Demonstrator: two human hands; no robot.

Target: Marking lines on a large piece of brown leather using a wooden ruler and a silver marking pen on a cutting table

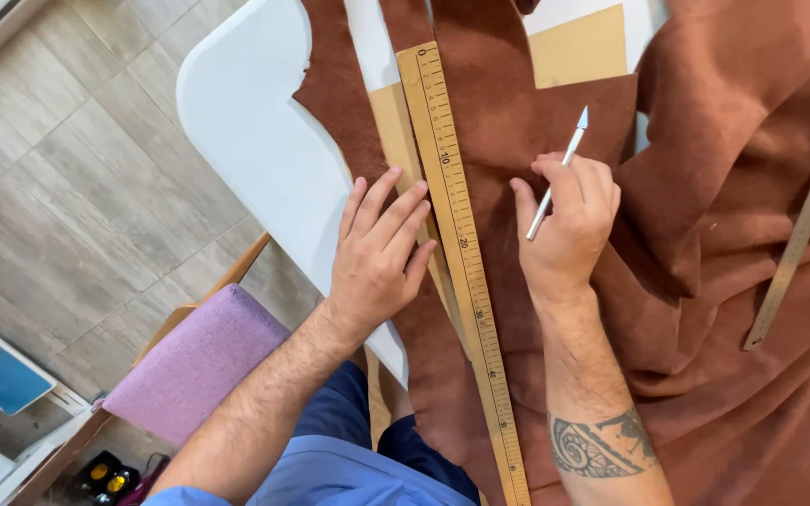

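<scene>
Brown suede-like leather — matte, napped, with ragged natural edges — covers most of the white table, lying flat at centre and bunched in soft folds at right. Nearest the viewer, the blue clothing of the seated person fills the lower edge; at near left stands a chair with a lilac padded seat on a wooden frame, over a grey wood-grain floor.

Left hand: open, fingers spread and laid flat, gripping nothing; it presses on the narrow leather strip and the tan board just left of the long wooden ruler, its fingertips touching the ruler's left edge — a placement that appears to keep the straightedge from sliding.

Right hand: closed in a loose fist on the leather just right of the ruler, holding a slim white craft knife between thumb and fingers. The pointed blade is tilted up and away, clear of the leather, apparently parked safely.

The ruler runs from the near edge toward the far side, slightly slanted, marking a straight line along the hide. At far right a second, metal ruler lies diagonally across the folded leather.
</scene>
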